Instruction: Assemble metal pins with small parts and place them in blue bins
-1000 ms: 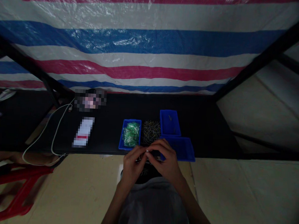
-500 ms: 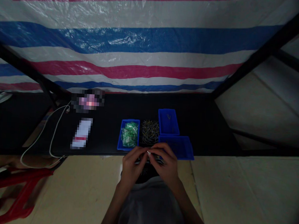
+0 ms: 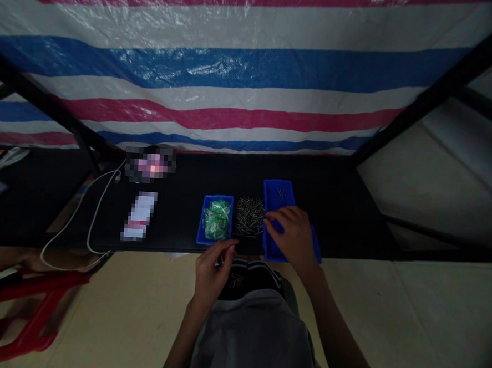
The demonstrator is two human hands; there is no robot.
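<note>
My left hand (image 3: 212, 272) is at the table's front edge, just below a blue tray (image 3: 199, 231) of green plastic packets (image 3: 217, 219). Its thumb and fingers are curled together, and whatever they hold is too small to make out. My right hand (image 3: 292, 234) reaches over the blue bins on the right, thumb and forefinger drawn together in a pinch. Those fingertips are at the right side of a loose pile of screws or nails (image 3: 249, 215). The hand partly covers the upper blue bin (image 3: 277, 188) and the lower blue bin (image 3: 316, 246).
Several thin metal pieces lie in the upper bin. Further left are a blurred white item (image 3: 139, 216), a blurred pink item (image 3: 152, 165) and a white cable (image 3: 96, 211). A red stool (image 3: 34, 310) stands at lower left, beside another person's leg (image 3: 66, 259). Striped sheeting hangs behind the table.
My hands were together at the table edge around a small white thing. They have parted: the right has moved up and right to the pile and bins, the left slightly left and down.
</note>
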